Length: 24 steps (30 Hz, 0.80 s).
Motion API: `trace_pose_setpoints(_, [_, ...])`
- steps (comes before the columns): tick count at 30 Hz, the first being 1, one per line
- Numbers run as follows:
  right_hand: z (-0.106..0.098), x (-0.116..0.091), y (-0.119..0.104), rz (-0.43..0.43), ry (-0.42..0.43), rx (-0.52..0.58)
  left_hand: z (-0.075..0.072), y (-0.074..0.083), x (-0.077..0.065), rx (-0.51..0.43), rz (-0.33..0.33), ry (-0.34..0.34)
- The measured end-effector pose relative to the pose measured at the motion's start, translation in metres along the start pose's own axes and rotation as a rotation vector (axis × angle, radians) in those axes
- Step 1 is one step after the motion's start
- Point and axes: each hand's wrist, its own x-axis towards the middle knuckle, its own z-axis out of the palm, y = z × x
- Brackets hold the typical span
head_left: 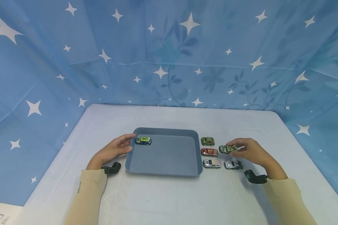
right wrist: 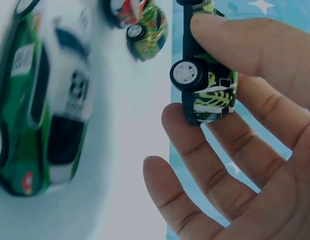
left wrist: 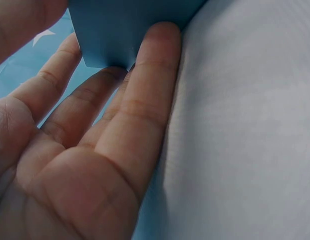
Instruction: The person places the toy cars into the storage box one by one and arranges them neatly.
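Note:
A shallow blue-grey tray (head_left: 164,156) lies on the white table, with a toy car (head_left: 143,140) with a yellow-green roof in its far left corner. My left hand (head_left: 119,147) is at the tray's left side, fingers fairly straight and touching its outer wall (left wrist: 112,35). To the right of the tray, my right hand (head_left: 249,151) pinches a green camouflage toy car (head_left: 227,149) between thumb and fingers. Its black underside and a white-hubbed wheel (right wrist: 186,73) show in the right wrist view. A silver-and-black toy car (head_left: 233,164) sits just nearer than that hand.
Beside the tray's right wall stand a green toy car (head_left: 207,141), a red-orange one (head_left: 209,152) and a white one (head_left: 212,163). A blue star-patterned curtain (head_left: 169,53) hangs behind the white table (head_left: 169,200).

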Motion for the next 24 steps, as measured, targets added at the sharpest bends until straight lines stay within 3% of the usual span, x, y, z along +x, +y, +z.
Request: trace_pose_setpoints(24, [0.013,0.010,-0.034,-0.199,0.077,-0.007,0.001,0.001,0.000,-0.025,-0.006,-0.002])
